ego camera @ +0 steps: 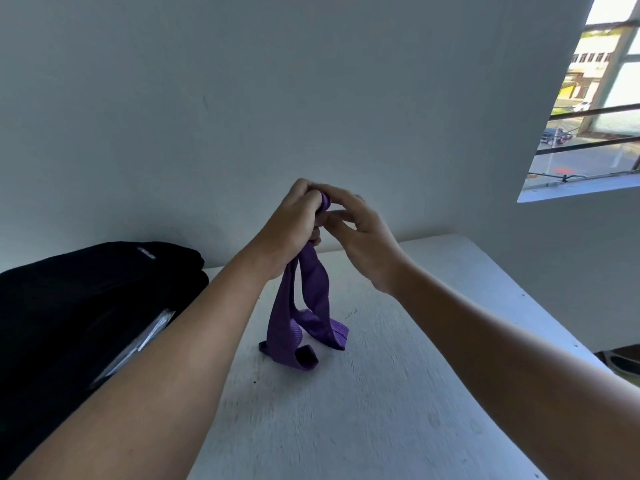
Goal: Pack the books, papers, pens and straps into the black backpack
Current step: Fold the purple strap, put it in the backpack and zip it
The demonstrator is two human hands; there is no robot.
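A purple strap [304,320] hangs in folds from both hands above the white table [381,393], its lower loops and dark end pieces touching the tabletop. My left hand [291,226] grips the gathered upper part of the strap. My right hand [360,233] pinches the strap's top end right beside the left hand. The black backpack [79,306] lies at the left of the table, partly behind my left forearm, with white papers [138,341] showing in its opening.
A plain wall rises behind the table. A barred window [595,109] is at the upper right. The table's right edge runs diagonally, with a dark object [620,362] on the floor beyond it.
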